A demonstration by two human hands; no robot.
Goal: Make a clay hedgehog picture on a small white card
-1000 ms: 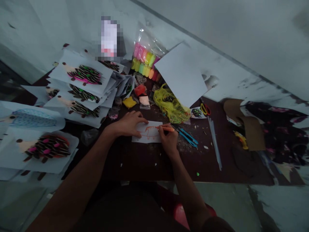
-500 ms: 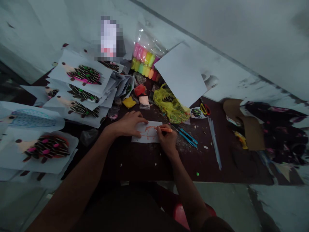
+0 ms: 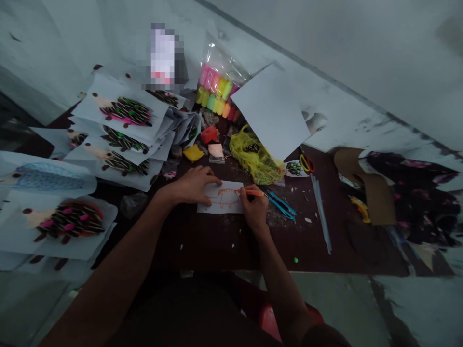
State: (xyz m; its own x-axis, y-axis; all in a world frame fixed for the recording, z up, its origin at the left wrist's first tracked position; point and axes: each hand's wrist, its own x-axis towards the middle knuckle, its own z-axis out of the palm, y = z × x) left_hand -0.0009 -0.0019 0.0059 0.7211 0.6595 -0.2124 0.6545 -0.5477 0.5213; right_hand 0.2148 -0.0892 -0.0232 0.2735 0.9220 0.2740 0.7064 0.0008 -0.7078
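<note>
The small paper card [image 3: 222,198] lies on the dark worktop [image 3: 325,241] and could slide and smear the orange outline if the left hand [image 3: 193,185] lifts. That hand lies flat, fingers spread on the card's left edge. The right hand [image 3: 255,209] pinches the orange pen [image 3: 249,192], tip on the card.

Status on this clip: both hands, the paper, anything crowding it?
Left hand flat on paper. Right hand shut on orange pen, tip on drawing. Blue cutter beside, yellow bag behind; neither touching.
</note>
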